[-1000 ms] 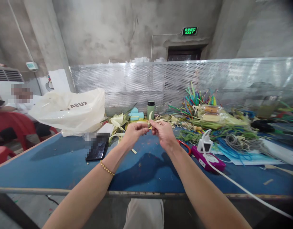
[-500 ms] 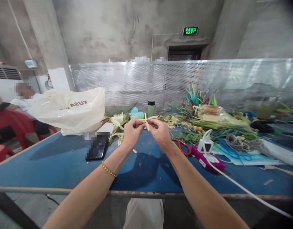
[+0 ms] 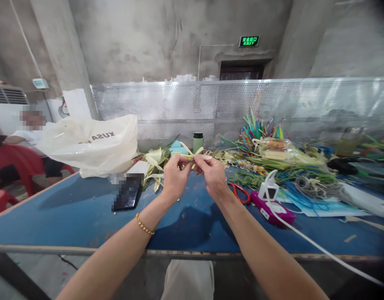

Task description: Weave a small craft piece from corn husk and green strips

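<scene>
Left hand (image 3: 175, 177), right hand (image 3: 213, 175) pinch pale strips (image 3: 198, 151), grip narrow; ends, upright half-second ago, now splay toward 11, 1 o'clock; seemingly mid-fold.

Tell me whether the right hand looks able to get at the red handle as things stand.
Probably yes: the right hand is near, and nothing on the blue table seems to cover the red handle. That hand is pinching a pale strip, though, so would likely need to let go first.
</scene>
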### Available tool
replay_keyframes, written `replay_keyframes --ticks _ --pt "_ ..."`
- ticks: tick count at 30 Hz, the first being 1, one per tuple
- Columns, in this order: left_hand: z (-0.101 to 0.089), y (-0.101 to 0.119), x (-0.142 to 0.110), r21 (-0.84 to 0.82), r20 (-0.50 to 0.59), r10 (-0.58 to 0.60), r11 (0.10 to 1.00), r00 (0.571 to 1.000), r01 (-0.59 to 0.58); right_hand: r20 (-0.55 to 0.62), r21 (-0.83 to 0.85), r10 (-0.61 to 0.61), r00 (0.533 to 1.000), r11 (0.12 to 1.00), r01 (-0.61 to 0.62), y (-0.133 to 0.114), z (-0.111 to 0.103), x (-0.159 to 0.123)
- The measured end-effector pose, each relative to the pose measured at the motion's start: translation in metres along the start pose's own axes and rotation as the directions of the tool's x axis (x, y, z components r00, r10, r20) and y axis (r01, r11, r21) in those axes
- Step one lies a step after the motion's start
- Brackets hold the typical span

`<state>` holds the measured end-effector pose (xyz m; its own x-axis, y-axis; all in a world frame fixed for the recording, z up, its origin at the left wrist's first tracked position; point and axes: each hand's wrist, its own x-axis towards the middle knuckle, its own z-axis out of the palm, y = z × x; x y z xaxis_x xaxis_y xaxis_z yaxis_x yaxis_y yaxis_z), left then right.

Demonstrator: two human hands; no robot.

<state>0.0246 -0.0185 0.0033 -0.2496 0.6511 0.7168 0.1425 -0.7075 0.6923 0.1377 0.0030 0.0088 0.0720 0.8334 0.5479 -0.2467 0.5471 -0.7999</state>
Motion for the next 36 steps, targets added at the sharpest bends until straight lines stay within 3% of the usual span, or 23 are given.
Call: replay_keyframes --ticks 6,11,17,19,23,28,33,36 --pt "-0.003 0.003 0.004 -0.161 0.212 -0.138 0.972 0.968 0.174 -0.020 0.005 0.005 1.000 1.000 -0.005 0.001 -0.001 0.001" --pt "-0.005 0.002 0.006 -0.245 0.271 -0.197 0.933 0.942 0.265 -0.025 0.011 0.024 0.999 1.000 -0.024 -0.004 -0.003 0.001" --pt "-0.007 -0.003 0.010 -0.297 0.330 -0.272 0.879 0.904 0.373 0.123 -0.079 0.044 0.991 0.996 -0.035 -0.011 -0.009 0.002" --pt "-0.007 -0.004 0.010 -0.275 0.347 -0.298 0.874 0.889 0.400 0.106 -0.093 0.016 0.994 0.996 -0.006 -0.011 -0.010 0.003" --pt "-0.008 -0.006 0.012 -0.221 0.316 -0.346 0.878 0.883 0.423 0.037 -0.007 -0.015 0.999 1.000 0.015 -0.009 -0.013 0.007" --pt "-0.012 -0.008 0.015 -0.263 0.199 -0.424 0.845 0.883 0.465 0.083 0.000 -0.022 0.996 1.000 0.022 -0.008 -0.016 0.008" --pt "-0.012 -0.006 0.013 -0.257 0.397 -0.354 0.843 0.847 0.473 0.121 -0.021 -0.011 0.993 1.000 0.014 -0.008 -0.014 0.006" --pt "-0.010 -0.006 0.011 -0.227 0.451 -0.294 0.876 0.843 0.426 0.144 -0.036 0.013 0.989 0.999 -0.008 -0.008 -0.012 0.004"
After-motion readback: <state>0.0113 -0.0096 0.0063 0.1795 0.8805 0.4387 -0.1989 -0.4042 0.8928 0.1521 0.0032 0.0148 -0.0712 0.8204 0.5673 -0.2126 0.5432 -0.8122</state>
